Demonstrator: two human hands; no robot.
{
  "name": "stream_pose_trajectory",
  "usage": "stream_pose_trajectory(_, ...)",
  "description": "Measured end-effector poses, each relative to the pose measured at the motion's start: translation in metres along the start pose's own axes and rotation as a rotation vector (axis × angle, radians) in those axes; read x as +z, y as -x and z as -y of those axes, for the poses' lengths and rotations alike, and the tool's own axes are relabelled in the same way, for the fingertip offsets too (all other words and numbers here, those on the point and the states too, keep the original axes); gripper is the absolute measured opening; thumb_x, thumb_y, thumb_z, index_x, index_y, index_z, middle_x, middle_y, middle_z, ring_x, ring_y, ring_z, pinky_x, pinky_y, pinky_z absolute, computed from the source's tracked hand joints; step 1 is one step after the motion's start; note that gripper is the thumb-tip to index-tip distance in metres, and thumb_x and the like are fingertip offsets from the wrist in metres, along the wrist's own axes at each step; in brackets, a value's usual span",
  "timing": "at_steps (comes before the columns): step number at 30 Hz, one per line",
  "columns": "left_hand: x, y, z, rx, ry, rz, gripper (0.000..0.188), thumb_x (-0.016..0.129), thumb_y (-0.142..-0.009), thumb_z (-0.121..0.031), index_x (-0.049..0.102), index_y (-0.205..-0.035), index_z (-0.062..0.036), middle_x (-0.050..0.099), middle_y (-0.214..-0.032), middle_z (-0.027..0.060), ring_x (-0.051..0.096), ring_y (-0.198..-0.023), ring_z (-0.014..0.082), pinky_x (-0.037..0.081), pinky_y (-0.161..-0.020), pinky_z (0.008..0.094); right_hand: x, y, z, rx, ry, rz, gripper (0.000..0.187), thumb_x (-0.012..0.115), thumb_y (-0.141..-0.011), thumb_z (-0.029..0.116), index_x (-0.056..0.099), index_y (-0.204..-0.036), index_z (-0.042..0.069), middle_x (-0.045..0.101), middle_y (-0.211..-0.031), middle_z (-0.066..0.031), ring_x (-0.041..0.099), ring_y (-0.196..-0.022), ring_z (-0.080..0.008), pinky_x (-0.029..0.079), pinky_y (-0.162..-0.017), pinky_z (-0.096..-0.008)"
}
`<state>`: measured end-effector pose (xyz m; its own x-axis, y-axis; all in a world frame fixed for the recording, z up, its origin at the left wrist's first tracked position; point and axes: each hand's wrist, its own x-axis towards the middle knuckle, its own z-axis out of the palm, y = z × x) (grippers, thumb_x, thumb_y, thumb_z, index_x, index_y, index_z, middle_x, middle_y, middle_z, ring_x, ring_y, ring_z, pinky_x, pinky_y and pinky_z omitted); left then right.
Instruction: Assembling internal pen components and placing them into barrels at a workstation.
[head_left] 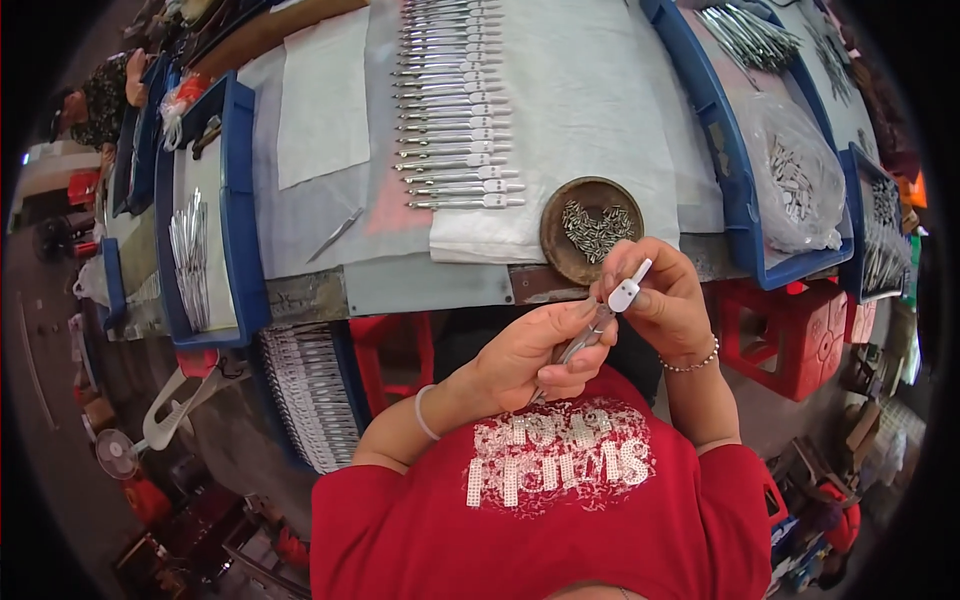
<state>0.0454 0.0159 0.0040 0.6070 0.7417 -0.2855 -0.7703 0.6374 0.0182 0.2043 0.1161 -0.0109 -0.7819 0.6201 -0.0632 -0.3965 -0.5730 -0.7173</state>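
My left hand (540,350) is closed round the metal shaft of a slim tool with a white plastic end (622,296), tilted up to the right. Thumb and fingers of my right hand (665,305) close on the white end, which shows two small dark holes. Whether a small part is also pinched there, I cannot tell. Just beyond my hands, a round brown bowl (549,240) holds many small metal pins or screws (597,232). A long row of similar metal tools with white ends (465,160) lies on the white-covered table, beyond and left of the bowl.
On the left stands a blue tray (240,200) with metal rods (188,250); tweezers (336,235) lie beside it. At right, another blue tray (715,130) holds rods and a plastic bag of small parts (795,185). Red stools (790,335) stand below the table edge.
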Motion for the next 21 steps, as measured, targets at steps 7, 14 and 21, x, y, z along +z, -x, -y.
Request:
stream_pose_trajectory(7,0.001,0.007,0.006,0.001,0.084,0.004,0.029,0.04,-0.097,-0.032,0.052,-0.096,-0.0067,0.049,-0.066,-0.0031,0.033,-0.041,0.0007,0.025,-0.037,0.0162,0.003,-0.007,-0.016,0.079,-0.178,0.024,0.022,0.069,-0.079,0.014,0.051,-0.088,0.005,0.05,-0.083,-0.0065,0.056,-0.076,-0.016,0.051,-0.081,-0.035)
stream_pose_trajectory(14,-0.004,0.007,0.012,0.065,0.133,0.034,0.031,0.039,-0.097,-0.036,0.051,-0.1,-0.0072,0.046,-0.066,-0.0038,0.032,-0.04,0.0003,0.024,-0.038,0.017,0.003,-0.011,-0.024,0.082,-0.14,0.042,0.023,0.071,-0.077,0.014,0.052,-0.087,0.005,0.051,-0.083,-0.0071,0.06,-0.08,-0.0188,0.052,-0.082,-0.0351)
stream_pose_trajectory(21,-0.005,0.014,0.013,0.139,0.099,-0.001,0.031,0.042,-0.096,-0.036,0.052,-0.102,-0.007,0.047,-0.065,-0.004,0.031,-0.04,0.0004,0.024,-0.038,0.0167,0.011,-0.019,-0.008,0.093,0.096,0.154,0.023,0.068,-0.079,0.011,0.056,-0.095,0.0,0.055,-0.094,-0.0114,0.059,-0.087,-0.0197,0.049,-0.082,-0.0331)
